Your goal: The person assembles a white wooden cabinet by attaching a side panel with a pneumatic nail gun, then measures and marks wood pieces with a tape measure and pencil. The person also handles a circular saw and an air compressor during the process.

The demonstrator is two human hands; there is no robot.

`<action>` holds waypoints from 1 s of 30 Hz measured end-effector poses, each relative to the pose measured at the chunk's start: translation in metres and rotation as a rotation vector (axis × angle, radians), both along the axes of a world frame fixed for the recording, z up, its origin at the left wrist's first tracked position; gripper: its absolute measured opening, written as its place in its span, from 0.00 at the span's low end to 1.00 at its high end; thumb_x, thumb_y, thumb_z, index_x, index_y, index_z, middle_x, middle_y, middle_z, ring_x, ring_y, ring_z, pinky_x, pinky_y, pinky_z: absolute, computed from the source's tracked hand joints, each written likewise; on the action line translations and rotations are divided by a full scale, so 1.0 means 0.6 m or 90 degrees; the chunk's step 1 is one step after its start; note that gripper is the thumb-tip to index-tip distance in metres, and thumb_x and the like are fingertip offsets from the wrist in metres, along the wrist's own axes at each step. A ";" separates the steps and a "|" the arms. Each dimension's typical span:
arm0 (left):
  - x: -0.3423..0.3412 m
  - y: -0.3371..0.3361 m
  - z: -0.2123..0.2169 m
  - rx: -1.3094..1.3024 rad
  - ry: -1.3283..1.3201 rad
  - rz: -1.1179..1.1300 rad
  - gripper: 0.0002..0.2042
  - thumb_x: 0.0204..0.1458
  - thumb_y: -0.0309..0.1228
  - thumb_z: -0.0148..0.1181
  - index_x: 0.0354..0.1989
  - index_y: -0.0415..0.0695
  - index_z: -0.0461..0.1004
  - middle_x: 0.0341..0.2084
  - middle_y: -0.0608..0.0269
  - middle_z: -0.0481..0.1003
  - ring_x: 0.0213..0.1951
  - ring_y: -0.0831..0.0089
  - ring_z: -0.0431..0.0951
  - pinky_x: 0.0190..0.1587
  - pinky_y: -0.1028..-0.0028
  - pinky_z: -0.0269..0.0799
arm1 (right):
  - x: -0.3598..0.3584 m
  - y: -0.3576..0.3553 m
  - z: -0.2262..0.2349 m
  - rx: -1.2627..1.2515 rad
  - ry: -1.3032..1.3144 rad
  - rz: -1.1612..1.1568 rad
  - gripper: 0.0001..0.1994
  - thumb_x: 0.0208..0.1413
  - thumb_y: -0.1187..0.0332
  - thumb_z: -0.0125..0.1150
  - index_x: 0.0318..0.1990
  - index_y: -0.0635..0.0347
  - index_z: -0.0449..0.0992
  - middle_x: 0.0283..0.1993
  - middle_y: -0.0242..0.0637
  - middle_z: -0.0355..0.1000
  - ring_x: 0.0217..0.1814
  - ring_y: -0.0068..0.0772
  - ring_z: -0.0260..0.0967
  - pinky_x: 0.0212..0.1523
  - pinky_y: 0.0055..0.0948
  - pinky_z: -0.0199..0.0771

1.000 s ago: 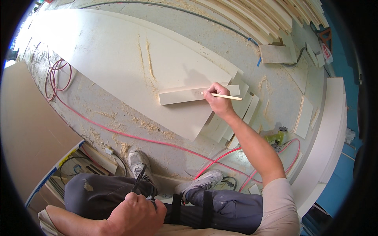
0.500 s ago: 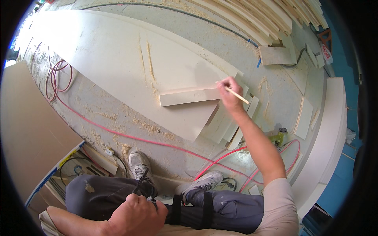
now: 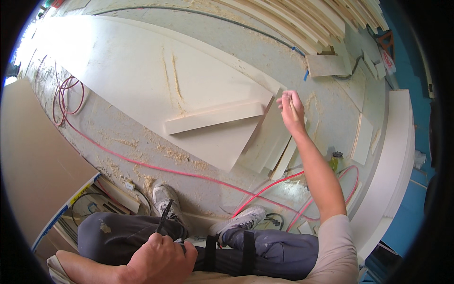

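Red hose (image 3: pixel 156 167) snakes across floor (image 3: pixel 101 112). Sawdust (image 3: pixel 174 153) scattered along hose's far side. Yellow-green tool (image 3: pixel 335 164) just beside its right-hand loop. Brown sheet (image 3: pixel 38 156) left of hose; long white panel (image 3: pixel 396 142) to its right; stacked boards (image 3: pixel 289 22) well beyond.

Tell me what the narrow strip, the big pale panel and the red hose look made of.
Narrow strip: probably wood or fibreboard, smooth and matt; pale, straight-cut faces suggest it.
Big pale panel: likely MDF or similar sheet board, flat and even, with no clear grain.
Red hose: plausibly rubber or plastic, smooth-looking; it bends in loose curves.
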State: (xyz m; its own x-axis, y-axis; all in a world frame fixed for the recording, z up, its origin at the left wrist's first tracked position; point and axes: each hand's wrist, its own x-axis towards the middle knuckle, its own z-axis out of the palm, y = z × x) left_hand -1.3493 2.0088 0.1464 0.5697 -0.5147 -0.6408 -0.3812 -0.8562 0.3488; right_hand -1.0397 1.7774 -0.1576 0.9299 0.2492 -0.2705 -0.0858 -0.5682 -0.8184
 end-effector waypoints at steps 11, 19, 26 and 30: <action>-0.005 -0.003 0.006 -0.011 -0.071 0.008 0.09 0.51 0.30 0.51 0.39 0.42 0.72 0.25 0.64 0.74 0.33 0.69 0.75 0.38 0.70 0.66 | -0.112 0.163 0.035 0.208 0.017 0.232 0.09 0.56 0.68 0.55 0.39 0.63 0.75 0.28 0.35 0.74 0.31 0.21 0.69 0.34 0.25 0.71; -0.008 -0.007 0.008 0.008 -0.057 0.035 0.08 0.51 0.30 0.52 0.37 0.42 0.72 0.22 0.64 0.74 0.32 0.69 0.75 0.36 0.70 0.66 | -0.123 0.182 0.007 0.153 0.072 0.276 0.08 0.50 0.68 0.61 0.33 0.64 0.74 0.28 0.35 0.73 0.30 0.24 0.70 0.34 0.25 0.72; 0.007 0.003 -0.001 -0.024 -0.060 0.001 0.12 0.51 0.30 0.52 0.42 0.40 0.73 0.24 0.64 0.75 0.32 0.68 0.75 0.37 0.70 0.67 | -0.118 0.168 0.007 0.105 -0.024 0.308 0.05 0.47 0.70 0.61 0.29 0.61 0.74 0.28 0.38 0.73 0.34 0.33 0.70 0.38 0.32 0.72; 0.002 -0.003 -0.009 -0.025 -0.035 0.036 0.13 0.51 0.29 0.52 0.43 0.39 0.73 0.25 0.63 0.76 0.32 0.68 0.76 0.37 0.69 0.68 | -0.119 0.172 0.006 0.094 -0.013 0.300 0.06 0.48 0.70 0.62 0.29 0.61 0.74 0.29 0.37 0.73 0.35 0.32 0.70 0.38 0.31 0.71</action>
State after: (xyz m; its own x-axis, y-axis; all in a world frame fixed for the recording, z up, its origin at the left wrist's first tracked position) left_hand -1.3480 2.0073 0.1411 0.6324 -0.5039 -0.5883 -0.3513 -0.8635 0.3620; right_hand -1.1110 1.8805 -0.1542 0.7120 0.6777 -0.1839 0.1692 -0.4197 -0.8918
